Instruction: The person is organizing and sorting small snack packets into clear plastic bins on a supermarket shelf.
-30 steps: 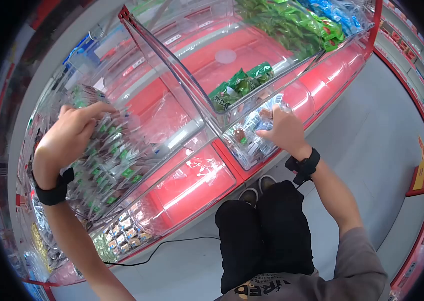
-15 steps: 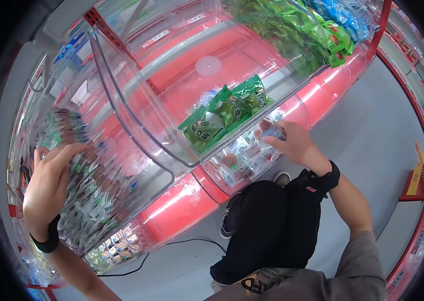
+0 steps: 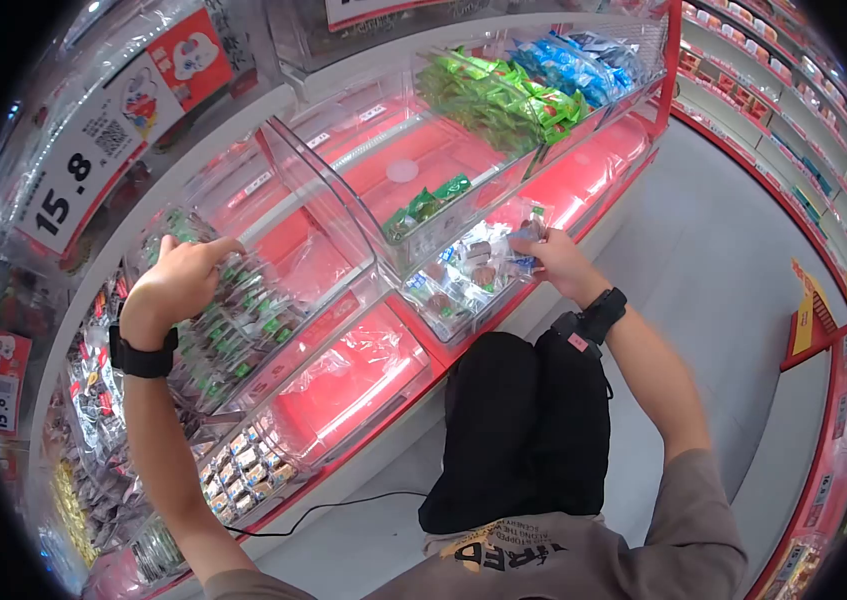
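My left hand (image 3: pixel 179 284) is over the left clear bin, its fingers apart at the tops of tightly stacked small clear-and-green snack packets (image 3: pixel 233 340). I see nothing held in it. My right hand (image 3: pixel 561 264) pinches a small clear snack packet (image 3: pixel 526 236) above the lower front compartment. Below that hand, loose clear packets with brownish contents (image 3: pixel 453 280) lie in the compartment. Behind them, a few green snack bags (image 3: pixel 428 208) sit in the upper bin. The exact print on the held packet is too small to read.
Bright green bags (image 3: pixel 493 95) and blue bags (image 3: pixel 583 68) fill the far bins. A clear divider (image 3: pixel 328 185) stands between my hands. Price signs (image 3: pixel 93 140) hang at upper left. A black cable (image 3: pixel 343 497) lies on the floor. Shelves (image 3: pixel 783 120) line the right.
My view has shifted back, bringing the price signs into sight. My right hand still pinches a packet over the front compartment. My left hand stays at the stacked packets, its index finger stretched rightward.
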`<action>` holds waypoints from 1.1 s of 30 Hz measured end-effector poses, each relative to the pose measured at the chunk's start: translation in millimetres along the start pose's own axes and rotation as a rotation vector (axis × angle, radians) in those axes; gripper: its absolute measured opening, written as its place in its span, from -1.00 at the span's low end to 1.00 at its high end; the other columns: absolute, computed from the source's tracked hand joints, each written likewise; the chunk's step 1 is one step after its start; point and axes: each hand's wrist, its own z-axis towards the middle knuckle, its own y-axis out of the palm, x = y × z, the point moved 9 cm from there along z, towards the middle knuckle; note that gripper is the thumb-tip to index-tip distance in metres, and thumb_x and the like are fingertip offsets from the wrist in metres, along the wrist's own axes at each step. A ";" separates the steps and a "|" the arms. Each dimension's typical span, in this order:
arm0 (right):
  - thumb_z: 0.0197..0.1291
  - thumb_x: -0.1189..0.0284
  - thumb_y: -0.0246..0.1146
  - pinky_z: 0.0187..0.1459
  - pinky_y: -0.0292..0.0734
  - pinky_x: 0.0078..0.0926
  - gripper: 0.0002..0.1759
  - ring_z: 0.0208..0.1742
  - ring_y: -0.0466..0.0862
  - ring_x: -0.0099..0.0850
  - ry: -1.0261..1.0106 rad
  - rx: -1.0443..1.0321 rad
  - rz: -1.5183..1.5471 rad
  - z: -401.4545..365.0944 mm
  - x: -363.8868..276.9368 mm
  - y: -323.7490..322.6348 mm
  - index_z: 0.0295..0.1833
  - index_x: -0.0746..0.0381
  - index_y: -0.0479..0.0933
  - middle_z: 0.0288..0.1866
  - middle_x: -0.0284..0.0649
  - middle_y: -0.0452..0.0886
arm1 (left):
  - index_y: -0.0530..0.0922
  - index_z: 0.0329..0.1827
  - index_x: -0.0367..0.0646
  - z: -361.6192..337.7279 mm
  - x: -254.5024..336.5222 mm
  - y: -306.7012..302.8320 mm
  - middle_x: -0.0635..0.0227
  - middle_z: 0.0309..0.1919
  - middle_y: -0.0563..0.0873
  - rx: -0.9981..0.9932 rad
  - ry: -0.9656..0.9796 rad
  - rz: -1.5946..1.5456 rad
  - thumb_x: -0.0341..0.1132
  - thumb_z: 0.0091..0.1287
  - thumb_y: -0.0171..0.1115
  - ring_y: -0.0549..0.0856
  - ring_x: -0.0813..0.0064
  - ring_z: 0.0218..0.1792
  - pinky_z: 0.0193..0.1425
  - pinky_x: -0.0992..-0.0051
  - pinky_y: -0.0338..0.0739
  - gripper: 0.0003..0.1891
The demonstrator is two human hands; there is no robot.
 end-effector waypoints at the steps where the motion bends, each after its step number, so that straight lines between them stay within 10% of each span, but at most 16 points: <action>1: 0.14 0.34 0.36 -0.45 0.59 -0.49 -0.68 -0.37 0.65 -0.51 -0.010 0.003 0.035 -1.1 0.6 0.5 -0.07 0.24 0.48 -0.29 -0.35 0.59 | 0.49 0.18 -0.04 0.3 -1.9 0.8 0.05 -0.25 0.71 0.005 -0.008 0.006 -0.49 0.24 -0.08 0.65 0.15 -0.09 0.20 0.21 0.19 -0.57; 9: 0.09 0.53 0.30 -0.36 0.58 -0.53 -0.77 -0.29 0.63 -0.51 -0.385 0.258 -0.028 -60.4 -57.0 9.0 -0.14 0.27 0.46 -0.31 -0.33 0.55 | 0.47 0.22 0.03 0.1 -2.7 -0.4 0.06 -0.29 0.71 -0.039 -0.075 0.019 -0.50 0.17 -0.08 0.67 0.10 -0.10 0.28 0.11 0.18 -0.49; 19: -0.06 0.58 0.39 -0.33 0.60 -0.50 -0.60 -0.32 0.70 -0.26 -1.540 -0.186 -0.530 -188.3 -192.9 177.1 -0.11 0.36 0.38 0.11 0.09 0.58 | 0.47 0.19 -0.03 -1.9 -5.7 0.1 0.02 -0.29 0.70 -0.044 -0.087 -0.080 -0.32 0.31 -0.16 0.64 0.07 -0.06 0.35 0.04 0.13 -0.60; 24: -0.15 0.65 0.36 -0.21 0.59 -0.35 -0.31 -0.15 0.67 -0.14 -1.489 -0.277 -0.719 -134.5 -195.4 277.0 0.20 0.35 0.30 0.17 0.01 0.53 | 0.53 0.12 -0.02 -5.7 -1.0 -5.8 0.07 -0.16 0.69 -0.180 -0.151 -0.096 -0.09 0.36 -0.13 0.60 0.10 0.05 0.39 -0.10 0.03 -0.60; 33: 0.13 0.41 0.26 -0.06 0.51 -0.25 -0.61 -0.11 0.59 -0.13 -1.533 -0.585 -0.773 -131.8 -202.4 313.9 0.04 0.35 0.42 0.10 -0.02 0.49 | 0.48 0.16 0.04 -3.0 -16.7 10.8 0.26 0.03 0.67 -0.098 -0.131 -0.126 -0.07 0.32 0.03 0.53 0.21 0.21 0.47 -0.15 -0.07 -0.61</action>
